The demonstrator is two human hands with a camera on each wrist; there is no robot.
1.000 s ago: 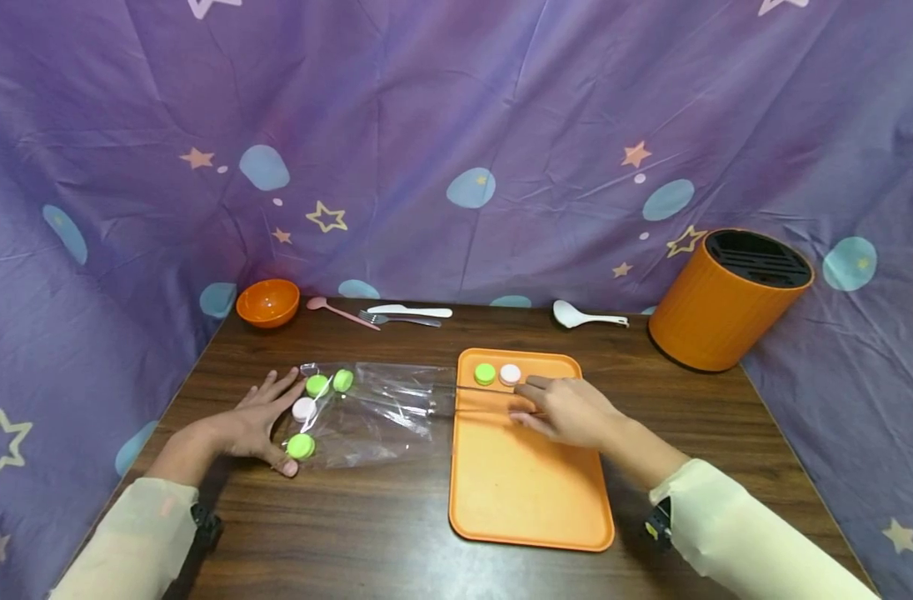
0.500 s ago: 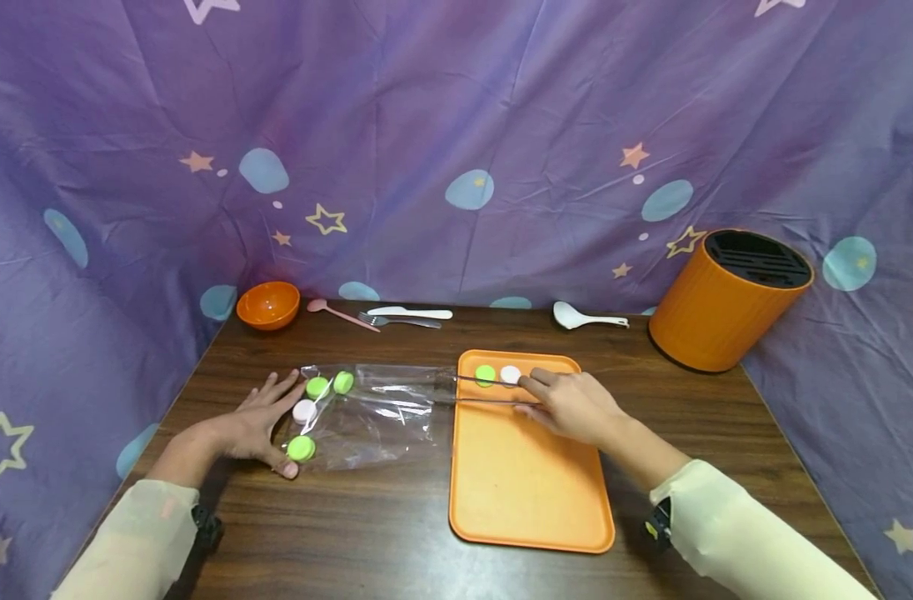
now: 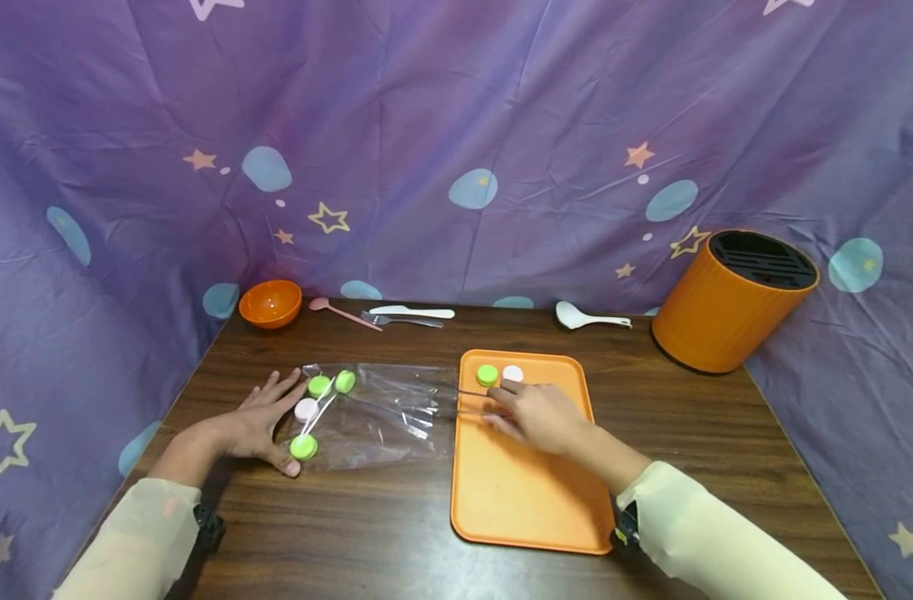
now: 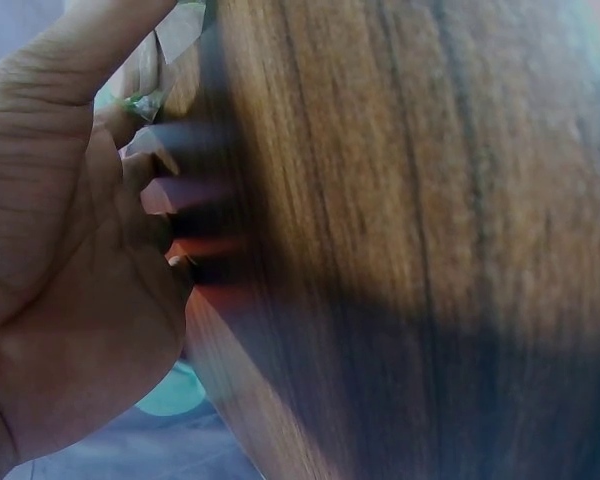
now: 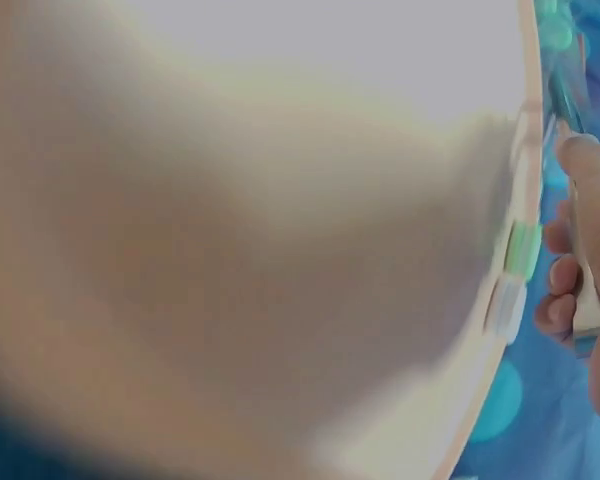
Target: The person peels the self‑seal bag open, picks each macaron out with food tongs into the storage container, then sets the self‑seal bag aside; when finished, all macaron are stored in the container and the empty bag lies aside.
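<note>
In the head view, a clear plastic bag (image 3: 385, 433) lies flat on the table. Several macarons, green (image 3: 303, 447) and pale pink (image 3: 306, 409), are at its left end. My left hand (image 3: 257, 421) rests there with thumb and fingers spread around that end. Over the orange tray (image 3: 531, 508), my right hand (image 3: 542, 417) grips what look like thin tongs (image 3: 473, 393); their two dark arms point left to the bag's right end, and their tips are hard to make out. A green macaron (image 3: 486, 375) and a white one (image 3: 512, 373) sit on the tray's far edge.
Along the back lie an orange bowl (image 3: 271, 303), a pink spoon (image 3: 344, 313), a white knife (image 3: 411, 312), a grey fork (image 3: 404, 320) and a white ladle (image 3: 587, 317). An orange knife block (image 3: 726, 308) stands at the back right. A purple curtain hangs behind.
My right hand has moved left with the tongs, closer to the bag. The left hand and the macarons stay where they were.
</note>
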